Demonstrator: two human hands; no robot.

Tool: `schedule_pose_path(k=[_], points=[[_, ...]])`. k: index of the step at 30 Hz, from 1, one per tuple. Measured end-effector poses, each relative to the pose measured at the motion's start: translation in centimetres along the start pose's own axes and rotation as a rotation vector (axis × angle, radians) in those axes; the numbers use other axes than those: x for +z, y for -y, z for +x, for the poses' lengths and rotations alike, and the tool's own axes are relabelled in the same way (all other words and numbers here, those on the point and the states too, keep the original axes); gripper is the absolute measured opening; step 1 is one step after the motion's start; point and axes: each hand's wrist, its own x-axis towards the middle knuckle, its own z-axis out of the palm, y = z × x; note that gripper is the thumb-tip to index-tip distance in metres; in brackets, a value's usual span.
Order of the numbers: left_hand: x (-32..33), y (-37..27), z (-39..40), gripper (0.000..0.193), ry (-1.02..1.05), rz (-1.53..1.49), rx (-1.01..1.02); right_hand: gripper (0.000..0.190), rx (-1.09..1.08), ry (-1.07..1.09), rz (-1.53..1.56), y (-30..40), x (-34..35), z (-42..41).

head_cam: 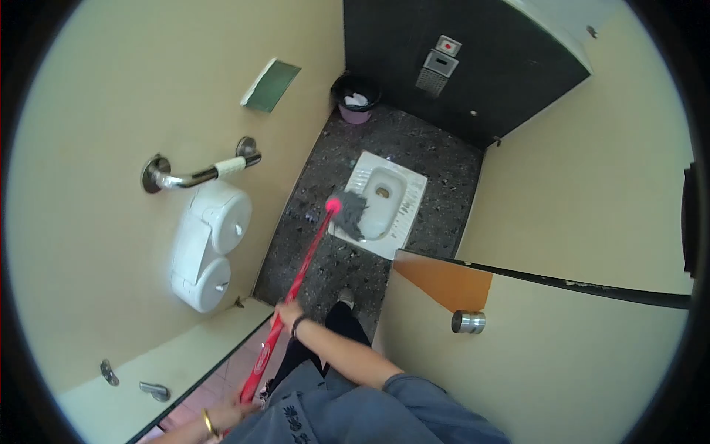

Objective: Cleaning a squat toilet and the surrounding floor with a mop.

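Observation:
My right hand, with a dark band at the wrist, is closed around the middle of a red mop handle. Lower down, near the handle's top end, my left hand grips it too; a gold-coloured bangle is on that wrist. The handle slants away from me to a pink joint. From there the grey mop head spreads over the left edge of a white squat toilet pan set in the dark speckled floor. Something brown shows at the pan's drain.
A lined waste bin holding white paper stands in the far left corner. On the left wall are a metal grab bar, a white double paper dispenser and a green panel. A stall door with a round metal knob is close on the right.

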Motion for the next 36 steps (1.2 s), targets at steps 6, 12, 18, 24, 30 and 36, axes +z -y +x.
schedule_pose_path(k=[6, 12, 18, 24, 30, 36], points=[[3.8, -12.5, 9.9, 0.062, 0.042, -0.014, -0.010, 0.014, -0.195, 0.018, 0.027, 15.3, -8.4, 2.8], [2.4, -11.2, 7.2, 0.060, 0.084, -0.020, 0.023, 0.006, -0.066, 0.073, 0.306, 14.2, -8.7, 0.2], [-2.9, -8.3, -9.8, 0.053, -0.160, 0.807, -0.144, 0.006, 0.298, 0.354, 0.631, 2.0, -2.0, -8.3], [-2.9, -6.6, -9.4, 0.052, -0.183, 0.897, -0.159, 0.013, 0.486, 0.172, 0.624, -2.6, -2.9, -8.3], [-2.2, -6.5, 1.3, 0.058, -0.091, 0.763, -0.131, 0.011, 0.092, 0.150, 0.433, 3.1, -8.5, -1.6], [2.4, -11.4, 7.8, 0.053, 0.207, -0.164, -0.088, 0.011, -0.135, -0.181, 0.350, 13.1, -11.1, 0.9]])
